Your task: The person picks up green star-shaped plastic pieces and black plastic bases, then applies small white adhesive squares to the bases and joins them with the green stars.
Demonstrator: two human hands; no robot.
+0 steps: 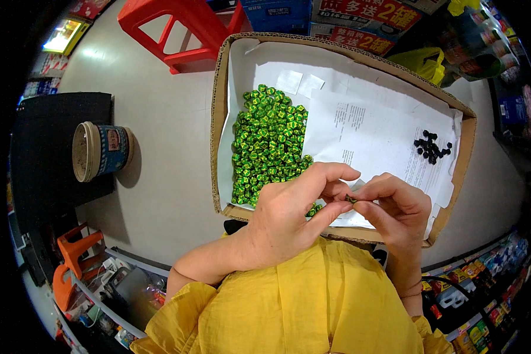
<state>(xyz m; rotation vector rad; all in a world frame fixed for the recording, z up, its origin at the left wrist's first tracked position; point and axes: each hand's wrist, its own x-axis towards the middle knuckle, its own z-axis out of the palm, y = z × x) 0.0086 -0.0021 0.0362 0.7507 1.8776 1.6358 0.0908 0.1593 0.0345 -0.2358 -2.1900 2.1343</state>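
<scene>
Both my hands are over the near side of a shallow cardboard box [469, 147] lined with white paper. My left hand [289, 206] pinches a tiny dark, greenish wrapped piece [350, 199] between thumb and fingertips. The fingertips of my right hand [398, 203] are closed on the same piece from the other side, hiding much of it. Left of them lies a dense heap of small green-and-yellow wrapped pieces [268, 133], partly covered by my left hand. A loose cluster of small black pieces [432, 147] rests on a printed sheet [371, 133] at the right.
Two small white squares [289, 81] lie near the box's far side. Beyond the box stand a red plastic stool [180, 26] and stacked cartons [360, 20]. A bucket [103, 151] lies tipped at the left, and packed shelves [478, 295] are at the lower right.
</scene>
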